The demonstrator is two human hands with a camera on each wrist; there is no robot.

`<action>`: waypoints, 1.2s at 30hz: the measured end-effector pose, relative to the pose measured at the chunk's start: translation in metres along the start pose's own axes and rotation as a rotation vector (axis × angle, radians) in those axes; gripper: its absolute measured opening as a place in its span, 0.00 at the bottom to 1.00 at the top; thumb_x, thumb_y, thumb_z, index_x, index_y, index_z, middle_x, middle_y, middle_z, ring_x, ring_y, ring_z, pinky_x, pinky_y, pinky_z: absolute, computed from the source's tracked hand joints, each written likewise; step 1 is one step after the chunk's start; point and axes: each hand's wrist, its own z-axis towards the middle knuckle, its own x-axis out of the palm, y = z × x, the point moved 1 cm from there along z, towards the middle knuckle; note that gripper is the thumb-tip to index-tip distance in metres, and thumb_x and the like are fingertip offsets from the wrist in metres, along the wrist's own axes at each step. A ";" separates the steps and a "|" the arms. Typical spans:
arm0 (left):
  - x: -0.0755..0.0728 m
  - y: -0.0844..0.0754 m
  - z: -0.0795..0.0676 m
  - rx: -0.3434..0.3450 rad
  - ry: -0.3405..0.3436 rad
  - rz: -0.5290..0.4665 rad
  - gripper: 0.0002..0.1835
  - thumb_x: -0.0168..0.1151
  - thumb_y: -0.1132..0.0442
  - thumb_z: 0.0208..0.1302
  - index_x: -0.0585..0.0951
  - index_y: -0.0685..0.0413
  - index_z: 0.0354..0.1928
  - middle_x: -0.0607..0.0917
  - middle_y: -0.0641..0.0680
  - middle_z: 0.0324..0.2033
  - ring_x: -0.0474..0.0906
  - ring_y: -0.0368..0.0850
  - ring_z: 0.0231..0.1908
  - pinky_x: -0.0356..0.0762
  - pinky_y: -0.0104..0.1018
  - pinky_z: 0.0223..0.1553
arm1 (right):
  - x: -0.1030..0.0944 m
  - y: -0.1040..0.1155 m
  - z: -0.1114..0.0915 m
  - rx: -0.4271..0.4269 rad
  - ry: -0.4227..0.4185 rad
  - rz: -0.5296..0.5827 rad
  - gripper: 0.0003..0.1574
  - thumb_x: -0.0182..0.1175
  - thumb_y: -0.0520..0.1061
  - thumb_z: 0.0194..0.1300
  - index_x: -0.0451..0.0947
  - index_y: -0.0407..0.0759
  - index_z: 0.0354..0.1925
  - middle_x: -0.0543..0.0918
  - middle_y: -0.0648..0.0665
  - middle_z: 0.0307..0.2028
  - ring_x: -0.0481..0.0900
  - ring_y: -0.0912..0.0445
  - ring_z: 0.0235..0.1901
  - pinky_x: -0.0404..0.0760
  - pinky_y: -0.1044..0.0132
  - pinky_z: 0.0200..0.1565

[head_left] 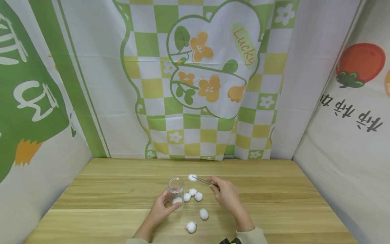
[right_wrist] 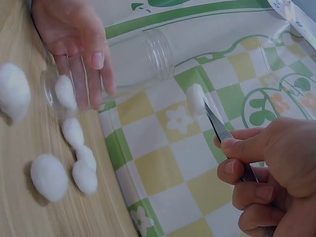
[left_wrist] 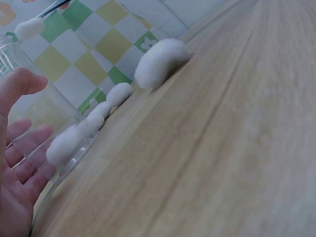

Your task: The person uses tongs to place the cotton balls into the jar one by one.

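My left hand (head_left: 162,207) holds a clear jar (head_left: 176,187) upright on the table, its fingers and thumb around the side. One cotton ball (right_wrist: 65,93) lies at the bottom inside the jar. My right hand (head_left: 226,193) grips metal tweezers (head_left: 203,181). Between the tweezer tips is a cotton ball (head_left: 192,177), held up off the table and to the right of the jar's mouth, as the right wrist view (right_wrist: 196,99) shows.
Three cotton balls (head_left: 193,192) sit in a cluster just right of the jar. Two more lie nearer the front: one cotton ball (head_left: 203,214) and another cotton ball (head_left: 191,227). A patterned curtain (head_left: 213,135) hangs behind the wooden table (head_left: 122,189).
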 end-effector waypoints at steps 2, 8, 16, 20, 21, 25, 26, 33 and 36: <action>0.000 0.000 0.000 -0.002 0.000 -0.001 0.33 0.70 0.66 0.54 0.71 0.65 0.62 0.79 0.67 0.58 0.75 0.63 0.60 0.74 0.52 0.64 | 0.000 0.003 -0.001 -0.020 -0.012 -0.009 0.10 0.62 0.38 0.61 0.81 0.47 0.43 0.84 0.48 0.24 0.62 0.69 0.17 0.59 0.78 0.17; 0.000 0.000 0.000 -0.002 0.002 0.003 0.33 0.70 0.65 0.54 0.71 0.63 0.62 0.77 0.66 0.60 0.74 0.63 0.61 0.73 0.53 0.64 | 0.003 0.011 -0.001 -0.065 -0.016 -0.001 0.11 0.61 0.38 0.62 0.81 0.46 0.43 0.86 0.47 0.27 0.64 0.69 0.18 0.62 0.78 0.18; -0.001 -0.001 -0.001 0.010 0.007 0.013 0.33 0.69 0.64 0.55 0.70 0.66 0.63 0.78 0.67 0.59 0.74 0.64 0.61 0.73 0.55 0.64 | 0.006 0.015 -0.002 -0.090 -0.041 -0.004 0.10 0.62 0.38 0.61 0.81 0.47 0.42 0.86 0.47 0.25 0.62 0.69 0.16 0.60 0.79 0.16; 0.000 0.000 0.000 0.000 0.013 -0.005 0.33 0.69 0.64 0.55 0.70 0.64 0.63 0.76 0.67 0.61 0.73 0.64 0.62 0.71 0.54 0.65 | 0.008 0.018 -0.003 -0.104 -0.054 -0.014 0.10 0.63 0.38 0.60 0.81 0.47 0.41 0.87 0.47 0.27 0.67 0.68 0.17 0.61 0.80 0.16; 0.000 0.000 0.000 -0.001 0.016 -0.008 0.33 0.69 0.64 0.55 0.70 0.63 0.63 0.76 0.67 0.62 0.72 0.64 0.63 0.70 0.54 0.66 | 0.009 0.019 -0.003 -0.112 -0.055 -0.016 0.10 0.63 0.37 0.60 0.81 0.47 0.41 0.88 0.47 0.28 0.69 0.67 0.18 0.62 0.81 0.17; 0.000 0.000 0.000 -0.015 0.021 -0.028 0.33 0.70 0.64 0.55 0.71 0.60 0.63 0.75 0.65 0.63 0.71 0.63 0.64 0.68 0.53 0.67 | 0.012 0.025 -0.004 -0.139 -0.072 -0.020 0.11 0.64 0.37 0.58 0.81 0.47 0.41 0.89 0.46 0.31 0.79 0.62 0.22 0.67 0.81 0.20; 0.000 0.000 0.000 -0.017 0.022 -0.030 0.33 0.70 0.64 0.55 0.71 0.60 0.63 0.75 0.65 0.63 0.71 0.63 0.64 0.68 0.53 0.67 | 0.013 0.026 -0.005 -0.143 -0.078 -0.023 0.11 0.65 0.37 0.58 0.81 0.48 0.41 0.89 0.46 0.31 0.80 0.61 0.23 0.68 0.81 0.20; 0.000 0.000 0.000 -0.013 0.011 -0.029 0.34 0.70 0.65 0.54 0.70 0.63 0.63 0.76 0.66 0.62 0.73 0.63 0.63 0.70 0.53 0.66 | 0.022 0.029 -0.006 -0.174 -0.106 -0.049 0.11 0.66 0.40 0.57 0.82 0.51 0.40 0.88 0.51 0.29 0.80 0.63 0.24 0.70 0.81 0.23; 0.000 0.000 0.000 -0.015 0.003 -0.029 0.34 0.70 0.65 0.53 0.70 0.63 0.63 0.77 0.66 0.61 0.73 0.63 0.62 0.70 0.52 0.66 | 0.025 0.030 -0.007 -0.199 -0.116 -0.041 0.11 0.66 0.39 0.56 0.81 0.51 0.38 0.88 0.52 0.28 0.78 0.65 0.23 0.69 0.81 0.22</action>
